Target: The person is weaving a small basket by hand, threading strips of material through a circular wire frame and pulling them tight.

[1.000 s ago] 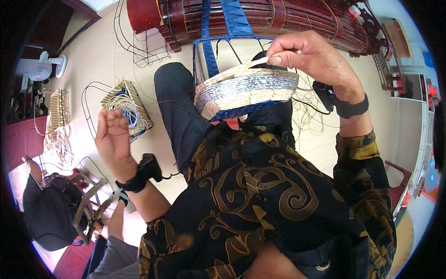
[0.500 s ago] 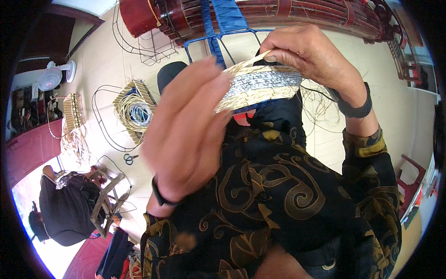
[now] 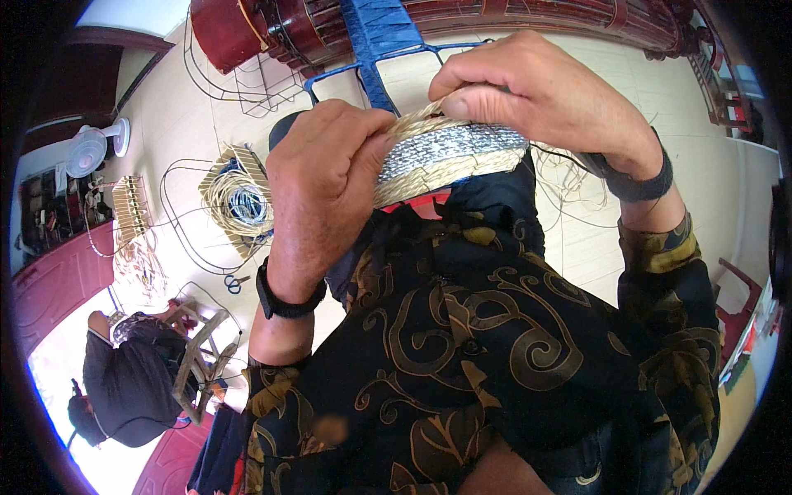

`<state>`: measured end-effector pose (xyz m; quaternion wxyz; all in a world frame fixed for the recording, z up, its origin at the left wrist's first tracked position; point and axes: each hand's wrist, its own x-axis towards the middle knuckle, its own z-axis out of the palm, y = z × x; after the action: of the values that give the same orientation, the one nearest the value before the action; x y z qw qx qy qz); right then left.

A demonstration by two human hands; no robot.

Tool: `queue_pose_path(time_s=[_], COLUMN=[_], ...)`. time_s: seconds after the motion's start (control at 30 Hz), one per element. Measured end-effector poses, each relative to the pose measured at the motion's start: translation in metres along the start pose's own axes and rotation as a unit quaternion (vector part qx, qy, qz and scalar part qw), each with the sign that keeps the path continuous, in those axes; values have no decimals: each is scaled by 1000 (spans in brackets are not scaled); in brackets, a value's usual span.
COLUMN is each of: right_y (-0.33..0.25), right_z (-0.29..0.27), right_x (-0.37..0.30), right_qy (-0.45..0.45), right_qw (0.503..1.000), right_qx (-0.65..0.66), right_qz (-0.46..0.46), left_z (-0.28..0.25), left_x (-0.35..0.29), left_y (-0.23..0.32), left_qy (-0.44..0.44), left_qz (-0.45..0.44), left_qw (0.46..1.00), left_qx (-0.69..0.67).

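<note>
1. Head view: the woven basket (image 3: 462, 155) sits between the person's two hands, above the lap, its long side running across from one hand to the other.
2. Its wall shows pale twisted rows at the rim, a silver-grey band in the middle and pale rows again below, with a little blue along the lower edge.
3. The left hand (image 3: 326, 161) is curled tightly over the basket's left end, grasping it and hiding that end; whether a loose strand is also caught inside the fist, I cannot tell.
4. The right hand (image 3: 516, 91) comes in above the right part of the rim, its thumb and forefinger pinching a pale strand (image 3: 425, 111) at the top edge. The basket's right end lies just under this hand.
5. Beyond the basket, near both hands, stands a blue-wrapped wire frame (image 3: 367, 66) with a broad blue band (image 3: 379, 29) running away from it.
6. Well apart on the floor, to the left, a coil of pale strands (image 3: 217, 206) rests on a slatted wire frame (image 3: 245, 157), with scissors (image 3: 233, 288) nearby.
7. Farther left are a white fan (image 3: 85, 154) and a co-worker in black (image 3: 132, 375) beside a wooden frame (image 3: 186, 375).
</note>
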<state>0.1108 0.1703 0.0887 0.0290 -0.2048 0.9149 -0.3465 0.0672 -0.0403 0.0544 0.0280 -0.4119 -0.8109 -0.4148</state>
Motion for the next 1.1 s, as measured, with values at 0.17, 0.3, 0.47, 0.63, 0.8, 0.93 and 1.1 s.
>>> queue_pose_path(time_s=[0.17,0.3,0.47,0.63,0.8,0.93,1.1], right_y=[4,0,-5,20,16,19,17], right_z=[-6,-4,2,25,30,35,37], right_x=[11,11,4,-14,-22,-23,-25], right_qy=[-67,-56,56,121,139,175,210], right_qw=[993,991,989,986,979,971,960], right_qx=[44,48,-138,-117,-151,-163,-181], right_qz=[84,114,-12,-9,-9,-27,-38], left_z=[3,4,5,1,4,7,10], left_x=[1,1,3,2,1,3,6], left_y=[-2,-6,-12,-11,-13,-10,-5], left_qy=[17,15,-1,-55,-65,-41,-31], left_qz=[49,35,37,-3,5,67,98], left_qw=[999,999,996,995,995,996,995], left_qx=[9,-17,-81,-77,-78,-52,-14])
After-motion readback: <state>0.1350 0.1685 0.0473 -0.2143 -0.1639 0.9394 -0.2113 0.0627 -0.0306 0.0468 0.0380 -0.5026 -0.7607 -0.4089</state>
